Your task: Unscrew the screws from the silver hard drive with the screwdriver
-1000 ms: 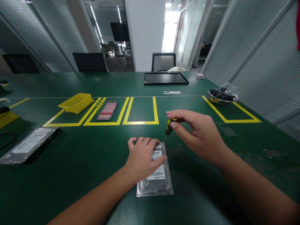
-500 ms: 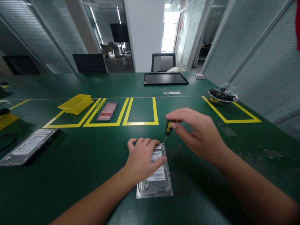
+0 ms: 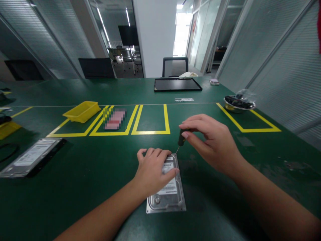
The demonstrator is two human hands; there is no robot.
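Note:
A silver hard drive [image 3: 173, 201] with a white label lies flat on the green table in front of me. My left hand [image 3: 152, 172] grips it from above, thumb near its right edge and fingers over its far left side, covering much of the label. Between the thumb and fingers of my right hand [image 3: 210, 144] is a small dark screwdriver [image 3: 181, 139], slightly tilted. Its thin tip meets the far right corner of the drive; the screw there is too small to make out.
A second hard drive [image 3: 35, 154] lies at the left. Beyond stand a yellow tray [image 3: 84, 112] and a blurred pinkish item [image 3: 115, 119] within yellow tape outlines. A metal bowl [image 3: 238, 106] of dark parts is at the right, a black-framed panel [image 3: 178, 85] at the back.
The screwdriver has turned in my right fingers: its yellow marking is now mostly out of sight. My right fingers have shifted slightly; my left hand stays on the drive.

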